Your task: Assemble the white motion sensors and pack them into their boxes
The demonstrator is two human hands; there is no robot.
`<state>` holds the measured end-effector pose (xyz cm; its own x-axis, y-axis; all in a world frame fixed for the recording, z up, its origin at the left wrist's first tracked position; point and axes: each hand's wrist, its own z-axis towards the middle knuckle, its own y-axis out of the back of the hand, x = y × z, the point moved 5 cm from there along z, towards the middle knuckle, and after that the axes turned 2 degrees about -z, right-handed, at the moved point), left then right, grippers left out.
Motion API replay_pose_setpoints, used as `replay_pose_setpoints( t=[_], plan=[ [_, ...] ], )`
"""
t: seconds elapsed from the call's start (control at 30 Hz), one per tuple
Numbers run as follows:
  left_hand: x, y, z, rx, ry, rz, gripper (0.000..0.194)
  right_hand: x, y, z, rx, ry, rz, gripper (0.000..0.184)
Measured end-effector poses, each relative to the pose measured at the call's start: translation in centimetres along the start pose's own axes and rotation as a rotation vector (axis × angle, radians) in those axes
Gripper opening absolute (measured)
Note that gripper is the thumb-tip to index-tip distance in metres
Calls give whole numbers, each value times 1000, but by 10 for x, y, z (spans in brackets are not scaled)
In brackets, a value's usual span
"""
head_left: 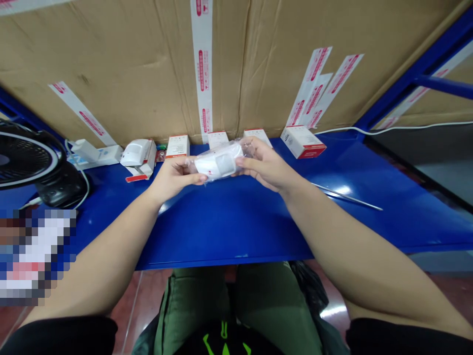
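The counter (229, 222) is glossy blue. The white plastic device (220, 162) sits in a clear bag (242, 149). The cardboard carton (121, 64) is tan, with white tape (202, 64) bearing red print. The small boxes (303, 142) are white with red edges. The fan (25, 160) is black.

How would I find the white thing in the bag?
Find the blue metal shelf by the big cardboard box. Above it, the left hand and right hand hold a white device. Unlike the bare one nearby, it is wrapped in clear plastic.
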<state>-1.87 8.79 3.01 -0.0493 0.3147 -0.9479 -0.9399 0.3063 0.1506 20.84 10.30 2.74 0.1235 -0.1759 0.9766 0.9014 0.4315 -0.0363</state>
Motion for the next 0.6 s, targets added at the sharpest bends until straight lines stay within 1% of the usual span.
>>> replay_pose_setpoints(
  t=[0.13,0.2,0.33,0.43,0.5,0.6],
  plan=[
    [5,8,0,-121,-20,-21,47,-4,-6,-1,62,-113,107,48],
    [7,10,0,-148,-27,-10,46,-9,-10,-1,96,-185,148,51],
    [7,10,-1,-119,-49,5,43,-17,-10,-1,105,-320,196,58],
    [6,6,1,-91,-20,-61,34,-16,-6,-2,140,-361,161,57],
    [6,6,4,-147,-17,-123,24,-13,-3,-4,202,-382,120,52],
    [3,8,7,-265,-86,-160,14,-9,-2,-6,278,-395,89,46]
  ],
)
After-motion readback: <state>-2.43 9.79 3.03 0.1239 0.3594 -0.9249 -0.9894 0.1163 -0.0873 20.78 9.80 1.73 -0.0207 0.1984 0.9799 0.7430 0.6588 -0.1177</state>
